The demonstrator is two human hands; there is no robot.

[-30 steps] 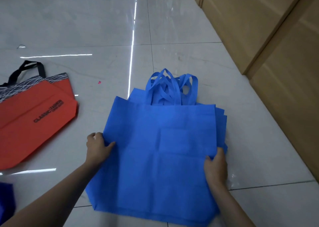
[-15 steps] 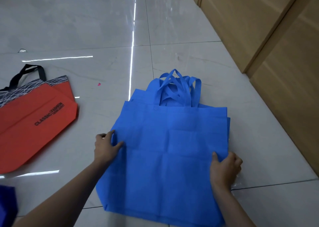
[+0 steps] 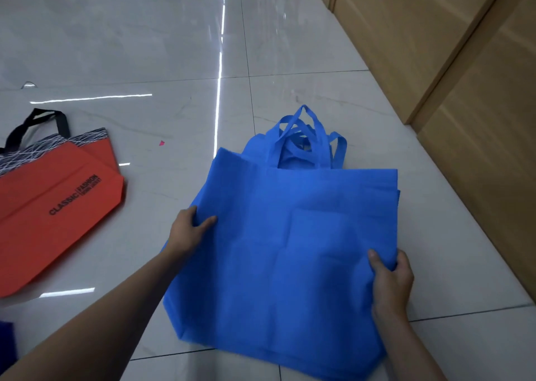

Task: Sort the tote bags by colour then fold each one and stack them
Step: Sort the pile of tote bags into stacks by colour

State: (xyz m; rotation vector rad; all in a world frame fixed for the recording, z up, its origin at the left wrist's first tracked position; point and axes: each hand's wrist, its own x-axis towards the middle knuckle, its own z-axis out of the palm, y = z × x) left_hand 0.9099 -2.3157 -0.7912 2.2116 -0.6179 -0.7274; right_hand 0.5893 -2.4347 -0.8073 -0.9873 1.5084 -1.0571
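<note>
A pile of blue tote bags [image 3: 290,250] lies flat on the glossy tiled floor, handles [image 3: 307,140] pointing away from me. My left hand [image 3: 188,233] pinches the left edge of the top bag, thumb on top of the fabric. My right hand [image 3: 391,282] grips the right edge, fingers curled under and thumb over. An orange tote bag [image 3: 55,206] with black handles, a patterned top band and the print "CLASSIC FASHION" lies flat to the left, apart from the blue pile.
Wooden cabinet doors [image 3: 464,90] run along the right side. A dark blue piece of fabric [image 3: 7,343] shows at the bottom left corner. A tiny pink scrap [image 3: 161,142] lies on the white tiles [image 3: 145,33] beyond the bags.
Both hands have shifted the blue pile a little to the right and away from me. My right hand's fingers have curled further round the right edge.
</note>
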